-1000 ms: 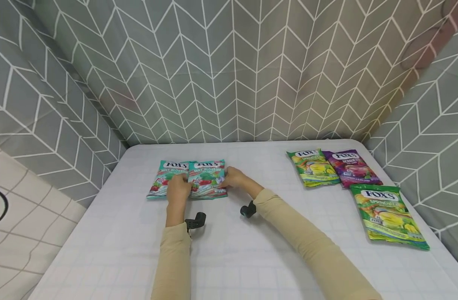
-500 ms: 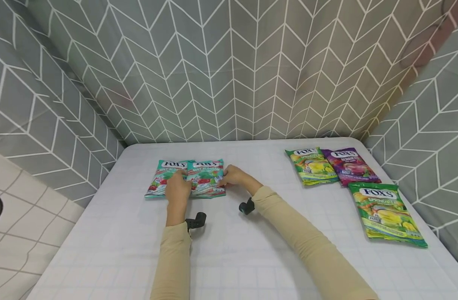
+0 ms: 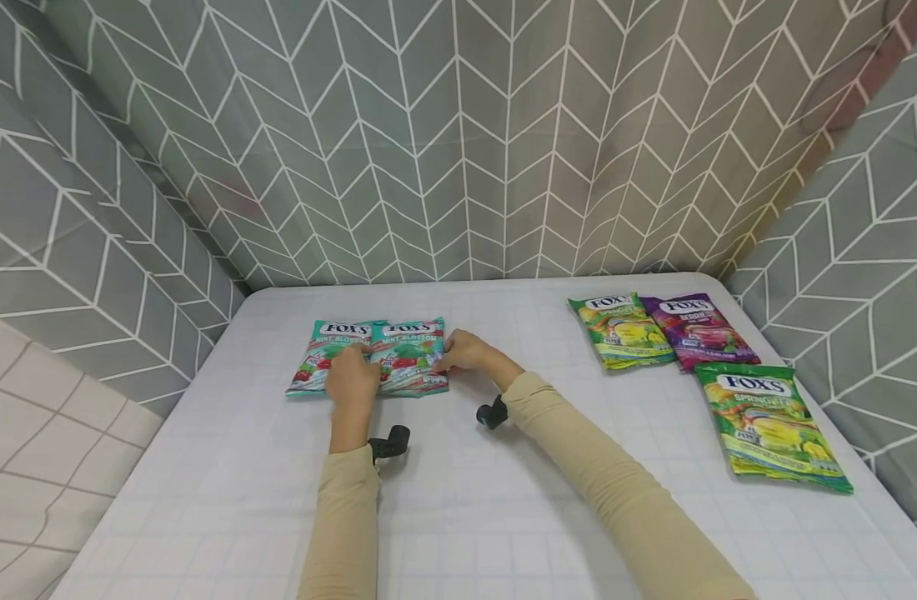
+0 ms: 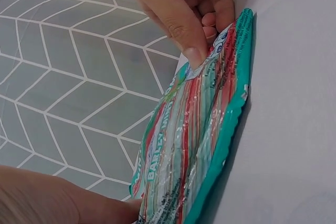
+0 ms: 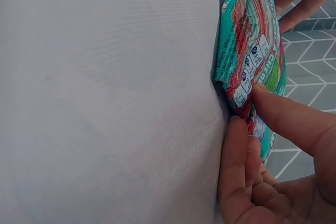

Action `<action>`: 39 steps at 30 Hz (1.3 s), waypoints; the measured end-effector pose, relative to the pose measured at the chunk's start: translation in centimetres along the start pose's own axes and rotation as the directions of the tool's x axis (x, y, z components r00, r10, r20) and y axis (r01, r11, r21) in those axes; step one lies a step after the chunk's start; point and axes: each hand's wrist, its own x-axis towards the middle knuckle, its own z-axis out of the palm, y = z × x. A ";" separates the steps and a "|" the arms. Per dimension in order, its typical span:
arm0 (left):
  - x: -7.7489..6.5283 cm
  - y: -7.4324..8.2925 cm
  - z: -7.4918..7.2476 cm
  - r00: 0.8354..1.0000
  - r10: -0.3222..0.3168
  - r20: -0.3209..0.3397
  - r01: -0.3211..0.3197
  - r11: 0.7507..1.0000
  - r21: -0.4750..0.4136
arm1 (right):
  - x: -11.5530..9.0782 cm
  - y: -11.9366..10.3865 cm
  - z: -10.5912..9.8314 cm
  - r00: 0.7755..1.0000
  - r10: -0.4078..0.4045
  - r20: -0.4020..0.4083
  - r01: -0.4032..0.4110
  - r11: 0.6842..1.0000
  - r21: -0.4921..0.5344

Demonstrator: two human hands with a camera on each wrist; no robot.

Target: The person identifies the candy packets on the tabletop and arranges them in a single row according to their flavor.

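Observation:
Two teal Fox's Mint Blossom candy bags lie side by side at the left back of the table, their edges meeting or slightly overlapping. My left hand is where they meet, covering part of the left candy bag and gripping the near left edge of the right candy bag; its fingertips are partly hidden. My right hand pinches the right edge of that same bag between thumb and fingers, as the right wrist view shows. In the left wrist view the bag's striped lower face stretches between both hands.
On the table's right side lie a yellow-green Springtea bag, a purple Berries bag and a larger-looking green Springtea bag nearer the front. A grey patterned curtain stands behind the white table.
The whole head view shifts slightly. Both hands stay at the right Mint Blossom bag, and the left hand's fingers shift a little at the seam between the bags.

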 end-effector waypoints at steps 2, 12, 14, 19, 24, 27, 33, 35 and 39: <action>0.0 0.0 0.0 1.000 0.001 0.000 -0.001 1.000 -0.005 | 0.0 0.0 0.0 1.000 0.000 -0.001 0.000 1.000 0.007; -0.1 0.0 0.1 1.000 0.009 0.007 -0.009 1.000 -0.010 | -0.1 0.1 0.1 1.000 0.005 -0.002 -0.005 0.999 0.033; 0.0 -0.1 0.1 1.000 0.009 0.006 -0.009 1.000 -0.009 | -0.1 0.1 0.0 1.000 0.006 -0.003 -0.006 0.999 0.033; 0.0 -0.1 0.2 1.000 0.008 0.001 -0.008 1.000 -0.007 | -0.2 0.3 0.0 1.000 -0.004 -0.003 0.004 0.999 0.035; 0.1 0.0 0.2 1.000 0.016 0.000 -0.016 1.000 -0.005 | -0.1 0.6 -0.2 1.000 -0.010 0.004 0.009 0.999 0.052; 0.1 0.0 0.3 1.000 0.020 0.003 -0.020 1.000 -0.006 | -0.1 0.8 -0.3 1.000 -0.012 0.014 0.011 0.997 0.077; 0.2 -0.1 0.3 1.000 0.008 0.016 -0.008 1.000 -0.005 | -0.4 1.1 -0.7 0.998 -0.033 0.046 0.026 0.989 0.145; 0.1 -0.2 0.2 1.000 0.002 0.021 -0.002 1.000 -0.009 | -0.4 1.2 -0.7 0.997 -0.045 0.058 0.034 0.985 0.169; 0.1 -0.3 0.0 1.000 0.002 0.023 -0.002 1.000 -0.019 | -0.3 1.4 -0.6 0.995 -0.064 0.073 0.047 0.975 0.215</action>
